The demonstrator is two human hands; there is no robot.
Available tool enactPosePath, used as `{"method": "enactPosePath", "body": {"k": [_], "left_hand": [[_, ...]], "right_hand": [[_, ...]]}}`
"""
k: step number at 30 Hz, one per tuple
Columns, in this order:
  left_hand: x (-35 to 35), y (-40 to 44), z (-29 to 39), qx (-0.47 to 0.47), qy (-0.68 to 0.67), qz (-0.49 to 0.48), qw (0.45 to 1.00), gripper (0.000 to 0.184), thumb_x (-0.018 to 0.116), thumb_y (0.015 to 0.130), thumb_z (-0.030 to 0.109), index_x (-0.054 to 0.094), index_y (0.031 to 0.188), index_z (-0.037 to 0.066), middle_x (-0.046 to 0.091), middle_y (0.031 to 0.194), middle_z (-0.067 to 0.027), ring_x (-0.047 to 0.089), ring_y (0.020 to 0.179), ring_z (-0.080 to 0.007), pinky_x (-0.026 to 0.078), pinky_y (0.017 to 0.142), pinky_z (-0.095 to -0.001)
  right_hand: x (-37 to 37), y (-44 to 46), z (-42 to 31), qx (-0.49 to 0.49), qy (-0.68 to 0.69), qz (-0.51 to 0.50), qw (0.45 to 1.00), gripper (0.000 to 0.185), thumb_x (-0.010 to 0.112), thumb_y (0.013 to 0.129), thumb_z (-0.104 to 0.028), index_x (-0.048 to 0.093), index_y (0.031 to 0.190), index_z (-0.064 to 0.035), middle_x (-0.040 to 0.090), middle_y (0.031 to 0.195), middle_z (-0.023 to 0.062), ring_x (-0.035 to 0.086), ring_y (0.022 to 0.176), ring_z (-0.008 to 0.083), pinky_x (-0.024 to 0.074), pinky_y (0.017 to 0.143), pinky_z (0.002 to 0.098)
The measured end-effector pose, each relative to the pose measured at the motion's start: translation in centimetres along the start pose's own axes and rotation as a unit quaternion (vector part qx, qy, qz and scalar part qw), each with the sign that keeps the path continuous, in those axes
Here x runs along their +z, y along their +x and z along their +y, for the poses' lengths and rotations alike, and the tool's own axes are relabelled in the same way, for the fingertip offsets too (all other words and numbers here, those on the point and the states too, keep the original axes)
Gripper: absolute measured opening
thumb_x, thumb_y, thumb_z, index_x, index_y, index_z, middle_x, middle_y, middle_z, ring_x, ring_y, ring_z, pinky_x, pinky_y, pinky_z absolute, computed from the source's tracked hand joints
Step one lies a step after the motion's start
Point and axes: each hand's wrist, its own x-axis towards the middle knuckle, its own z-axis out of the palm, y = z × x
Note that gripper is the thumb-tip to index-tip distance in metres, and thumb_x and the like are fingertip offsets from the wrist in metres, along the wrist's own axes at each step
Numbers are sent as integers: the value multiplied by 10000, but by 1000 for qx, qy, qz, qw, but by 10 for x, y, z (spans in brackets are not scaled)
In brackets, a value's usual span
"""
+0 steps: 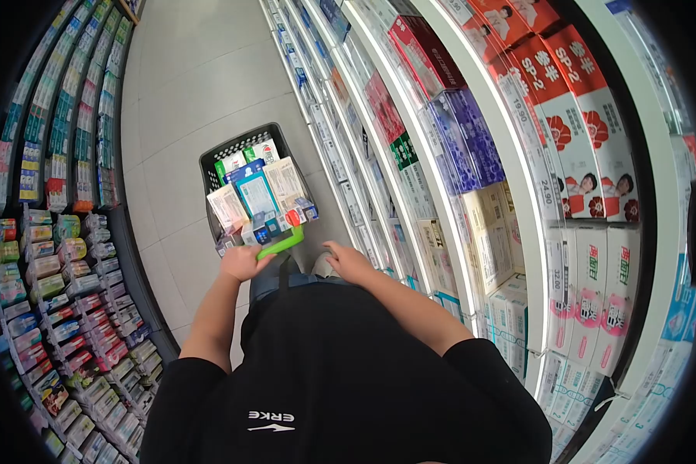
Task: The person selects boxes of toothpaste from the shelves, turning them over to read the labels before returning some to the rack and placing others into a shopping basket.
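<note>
In front of my body is a black shopping basket [206, 174] with perforated sides and a bright green handle [286, 242]. Several boxed goods fill it, among them a blue-and-white box [258, 193] in the middle and a pale box [284, 179] beside it. My left hand [242, 263] is closed around the left end of the handle. Off to the right of the handle, my right hand [348, 263] holds nothing; its fingers are loosely apart and it hovers near the lit shelf side.
Tall lit shelves [433, 155] of boxed goods run along the right, with red-and-white boxes [588, 124] close by. On the left stands a dark rack [62, 286] of small packages. A grey tiled floor [185, 69] stretches ahead between them.
</note>
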Motion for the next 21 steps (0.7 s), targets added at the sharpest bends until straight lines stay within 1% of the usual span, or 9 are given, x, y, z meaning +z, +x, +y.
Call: {"method": "enactPosePath", "body": {"k": [6, 8, 9, 10, 11, 12, 15, 20, 21], "left_hand": [[-22, 48, -46, -6, 27, -18, 999, 566, 552, 923, 653, 694, 818, 116, 669, 630, -151, 690, 587, -358, 553, 537, -482], [-23, 64, -65, -1, 8, 7, 1000, 571, 543, 917, 674, 703, 851, 130, 656, 615, -155, 681, 572, -362, 539, 530, -499], [-31, 72, -70, -2, 9, -10, 1000, 507, 560, 944, 593, 669, 826, 112, 670, 668, -154, 676, 619, -378, 528, 547, -501], [-33, 81, -79, -8, 11, -24, 1000, 518, 547, 948, 599, 672, 843, 108, 682, 696, -154, 683, 642, -373, 533, 567, -500], [-39, 89, -84, -6, 1, -32, 999, 534, 533, 950, 610, 677, 853, 104, 690, 717, -157, 689, 669, -373, 539, 589, -500], [-44, 98, -90, -1, -6, -43, 999, 550, 528, 950, 616, 684, 838, 100, 692, 721, -162, 689, 677, -377, 545, 609, -503], [-52, 121, -109, 5, -44, -63, 997, 563, 524, 950, 618, 698, 824, 98, 694, 727, -163, 687, 676, -382, 551, 626, -501], [-79, 145, -127, -2, -73, -101, 992, 543, 528, 963, 582, 713, 847, 85, 713, 802, -158, 689, 763, -375, 562, 665, -476], [-78, 146, -132, -27, -137, -76, 987, 554, 525, 965, 585, 714, 837, 81, 707, 795, -167, 690, 762, -366, 560, 677, -459]], "right_hand": [[-8, 7, 49, 91, -9, 72, 993, 325, 596, 960, -170, 615, 1274, -87, 717, 814, 157, 706, 758, 312, 533, 729, 422], [-3, 13, 83, 105, 32, 99, 989, 284, 586, 971, -173, 647, 1230, -74, 724, 798, 169, 721, 712, 259, 553, 687, 376], [-10, 13, 81, 126, 26, 93, 987, 263, 588, 970, -173, 661, 1199, -64, 722, 786, 163, 728, 731, 259, 556, 691, 373], [-22, 10, 69, 155, 42, 98, 982, 300, 589, 948, -252, 678, 1174, -75, 713, 826, 206, 703, 807, 378, 532, 758, 474], [-16, 11, 92, 149, 14, 108, 983, 286, 598, 945, -247, 689, 1151, -70, 719, 826, 196, 713, 809, 359, 542, 765, 460], [-20, 8, 91, 166, 36, 103, 980, 275, 595, 947, -245, 691, 1127, -60, 728, 831, 180, 722, 818, 343, 550, 781, 443], [-27, -1, 91, 185, -43, 77, 979, 270, 584, 949, -252, 694, 1090, -49, 732, 831, 171, 727, 814, 329, 551, 781, 433], [-18, -10, 85, 279, -14, 65, 958, 283, 608, 944, -289, 701, 1053, -44, 744, 854, 158, 729, 843, 321, 547, 772, 411], [-11, -17, 90, 302, 1, 73, 951, 288, 618, 941, -297, 704, 1053, -46, 745, 858, 158, 730, 850, 320, 546, 769, 408]]}}
